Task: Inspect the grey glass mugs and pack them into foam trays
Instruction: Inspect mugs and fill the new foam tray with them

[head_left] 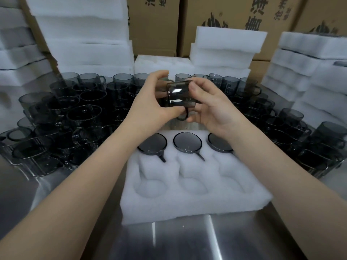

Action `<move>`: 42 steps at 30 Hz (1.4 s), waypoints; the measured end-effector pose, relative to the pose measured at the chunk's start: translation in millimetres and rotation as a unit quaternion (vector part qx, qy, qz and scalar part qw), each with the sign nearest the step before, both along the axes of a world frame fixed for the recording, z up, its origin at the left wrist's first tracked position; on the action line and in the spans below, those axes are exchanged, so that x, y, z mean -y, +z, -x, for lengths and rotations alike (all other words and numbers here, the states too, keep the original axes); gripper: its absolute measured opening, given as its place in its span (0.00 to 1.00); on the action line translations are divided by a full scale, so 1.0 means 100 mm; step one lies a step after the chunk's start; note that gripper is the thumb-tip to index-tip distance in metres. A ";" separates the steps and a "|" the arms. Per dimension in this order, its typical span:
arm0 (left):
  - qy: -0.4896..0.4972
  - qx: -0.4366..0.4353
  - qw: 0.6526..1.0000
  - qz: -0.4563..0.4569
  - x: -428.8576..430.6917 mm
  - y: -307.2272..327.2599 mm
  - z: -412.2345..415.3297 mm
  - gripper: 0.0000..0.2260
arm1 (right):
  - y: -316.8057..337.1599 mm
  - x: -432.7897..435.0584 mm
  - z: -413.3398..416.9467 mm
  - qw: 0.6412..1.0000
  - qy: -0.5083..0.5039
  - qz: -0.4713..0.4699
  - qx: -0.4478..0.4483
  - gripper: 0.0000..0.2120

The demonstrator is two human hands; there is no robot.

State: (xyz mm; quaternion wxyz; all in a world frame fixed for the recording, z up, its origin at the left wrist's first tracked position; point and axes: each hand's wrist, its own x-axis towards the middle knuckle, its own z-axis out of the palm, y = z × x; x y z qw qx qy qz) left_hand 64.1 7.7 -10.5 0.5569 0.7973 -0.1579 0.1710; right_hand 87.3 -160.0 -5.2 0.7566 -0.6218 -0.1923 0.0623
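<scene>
I hold one grey glass mug (178,94) on its side above the tray, handle hanging down. My left hand (152,104) grips its left end and my right hand (210,107) grips its right end. Below them lies a white foam tray (187,199) on the steel table. Its far row holds three mugs upside down: left mug (153,142), middle mug (187,142), right mug (217,143), partly hidden by my right wrist. The near row's three pockets hold nothing.
Several loose grey mugs crowd the table at left (62,121), behind my hands, and at right (304,136). Stacks of foam trays (84,40) (308,72) and cardboard boxes (155,25) rise behind. Bare steel table (187,241) lies in front of the tray.
</scene>
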 end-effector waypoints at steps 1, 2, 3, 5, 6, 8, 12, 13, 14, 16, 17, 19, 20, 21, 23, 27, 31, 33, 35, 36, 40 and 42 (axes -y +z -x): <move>0.015 0.015 0.999 -0.046 0.01 0.02 -0.01 0.31 | -0.01 0.00 0.00 1.000 -0.003 0.001 0.007 0.14; 0.025 0.029 0.996 -0.079 0.03 0.04 -0.02 0.31 | -0.01 0.00 0.00 1.000 -0.007 0.003 0.012 0.14; 0.035 0.042 0.994 -0.096 0.05 0.05 -0.03 0.30 | -0.02 0.01 0.01 1.000 -0.012 0.005 0.018 0.14; 0.058 0.066 0.991 -0.104 0.08 0.03 -0.02 0.30 | -0.03 0.01 0.01 0.999 -0.029 0.015 0.040 0.13; 0.067 0.077 0.990 -0.102 0.09 0.01 -0.02 0.30 | -0.03 0.00 0.01 0.997 -0.038 0.025 0.056 0.14; 0.071 0.096 0.988 -0.097 0.09 -0.03 -0.01 0.30 | -0.05 -0.01 0.01 0.992 -0.056 0.062 0.091 0.16; 0.072 0.122 0.984 -0.110 0.07 -0.05 0.03 0.30 | -0.08 -0.03 0.01 0.976 -0.064 0.139 0.156 0.22; 0.069 0.124 0.983 -0.112 0.08 -0.05 0.04 0.30 | -0.09 -0.02 0.02 0.970 -0.067 0.156 0.171 0.23; 0.063 0.124 0.984 -0.108 0.08 -0.05 0.05 0.30 | -0.09 -0.01 0.02 0.964 -0.075 0.173 0.190 0.23; 0.047 0.118 0.988 -0.093 0.08 -0.05 0.07 0.30 | -0.09 -0.01 0.03 0.948 -0.099 0.202 0.225 0.22; 0.044 0.115 0.989 -0.087 0.07 -0.05 0.08 0.29 | -0.08 -0.01 0.04 0.943 -0.111 0.211 0.234 0.20; 0.046 0.108 0.990 -0.081 0.07 -0.06 0.07 0.27 | -0.08 -0.02 0.06 0.936 -0.128 0.219 0.243 0.18; 0.045 0.106 0.990 -0.078 0.06 -0.05 0.08 0.27 | -0.08 -0.02 0.06 0.934 -0.132 0.219 0.247 0.17; 0.043 0.105 0.991 -0.075 0.07 -0.06 0.08 0.27 | -0.08 -0.02 0.07 0.934 -0.134 0.217 0.250 0.17; 0.039 0.107 0.991 -0.074 0.07 -0.06 0.07 0.27 | -0.08 -0.04 0.08 0.935 -0.140 0.208 0.252 0.18; 0.039 0.125 0.987 -0.095 0.07 -0.07 0.06 0.27 | -0.05 -0.06 0.10 0.954 -0.139 0.158 0.215 0.14; 0.030 0.150 0.981 -0.122 0.06 -0.09 0.05 0.27 | -0.03 -0.07 0.11 0.979 -0.130 0.085 0.129 0.11; 0.019 0.150 0.980 -0.127 0.08 -0.11 0.04 0.31 | -0.01 -0.08 0.12 0.990 -0.111 0.031 0.081 0.10; 0.011 0.137 0.979 -0.151 0.12 -0.12 0.03 0.37 | -0.01 -0.08 0.11 0.993 -0.097 -0.026 0.058 0.08; 0.012 0.127 0.977 -0.171 0.14 -0.12 0.03 0.41 | -0.01 -0.08 0.09 0.993 -0.092 -0.047 0.055 0.08; 0.064 0.112 0.975 -0.183 0.18 -0.08 0.06 0.37 | -0.04 -0.08 0.06 0.996 -0.054 -0.018 0.069 0.20; 0.058 0.116 0.980 -0.149 0.18 -0.07 0.09 0.28 | -0.05 -0.10 0.04 0.996 -0.042 0.030 0.076 0.26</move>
